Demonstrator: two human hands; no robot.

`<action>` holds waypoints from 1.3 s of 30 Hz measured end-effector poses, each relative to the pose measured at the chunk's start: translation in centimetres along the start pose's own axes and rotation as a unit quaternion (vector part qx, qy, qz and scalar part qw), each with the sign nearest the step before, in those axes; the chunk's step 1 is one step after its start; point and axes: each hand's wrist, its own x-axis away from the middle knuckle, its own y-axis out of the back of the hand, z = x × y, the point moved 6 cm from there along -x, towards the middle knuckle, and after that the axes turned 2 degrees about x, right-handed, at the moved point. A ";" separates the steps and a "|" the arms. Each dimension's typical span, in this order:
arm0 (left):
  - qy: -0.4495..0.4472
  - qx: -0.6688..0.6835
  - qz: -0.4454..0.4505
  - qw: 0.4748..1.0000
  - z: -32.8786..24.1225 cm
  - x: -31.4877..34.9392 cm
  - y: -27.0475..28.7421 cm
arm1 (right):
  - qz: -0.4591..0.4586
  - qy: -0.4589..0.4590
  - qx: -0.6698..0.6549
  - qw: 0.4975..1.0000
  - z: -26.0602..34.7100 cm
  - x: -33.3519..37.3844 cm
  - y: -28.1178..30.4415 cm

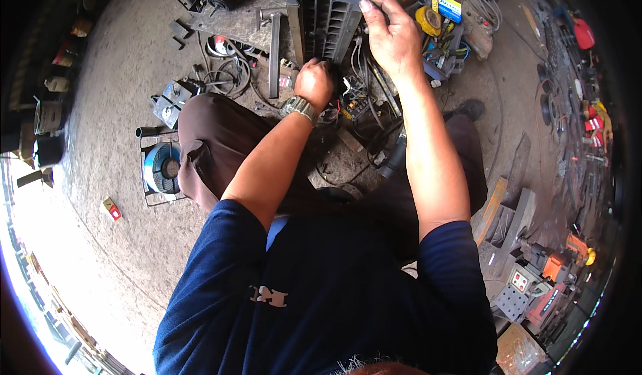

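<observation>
Before me stands a dark casing [328, 24] with rows of slots inside its open face, probably a machine housing. My left hand [314, 84] is curled at its lower end. The fingertips are hidden there, and what they grip cannot be seen. Beside the casing's upper right edge, my right hand [394, 37] is raised with thumb and fingers pinched together near a thin dark strip; whether they hold it is unclear. Just right of my left hand lies a circuit board [356, 105] with loose wires around it.
A flat metal bar [275, 55] lies left of the casing. Cables [231, 74] coil on the floor. At the right are a yellow tape measure [428, 22], a blue-and-yellow box [449, 7] and assorted tools. A blue wire spool [161, 167] sits by my left knee.
</observation>
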 end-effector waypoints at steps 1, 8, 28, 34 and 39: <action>0.018 0.009 -0.016 1.000 0.1 0.2 0.4 | 0.004 -0.004 0.005 1.000 0.1 -0.1 0.0; 0.028 0.109 -0.125 0.986 -2.9 -0.3 4.6 | -0.005 -0.003 0.009 1.000 0.4 0.0 0.1; -0.003 0.087 -0.156 0.984 -2.3 -0.1 3.0 | -0.015 0.012 -0.006 1.000 0.1 0.0 0.1; 0.017 0.130 -0.159 0.978 -3.6 0.6 3.6 | -0.003 -0.033 -0.018 0.999 -0.1 0.3 0.0; 0.017 0.147 -0.122 0.981 -4.1 1.0 3.9 | -0.008 -0.027 -0.046 0.999 0.2 0.4 0.0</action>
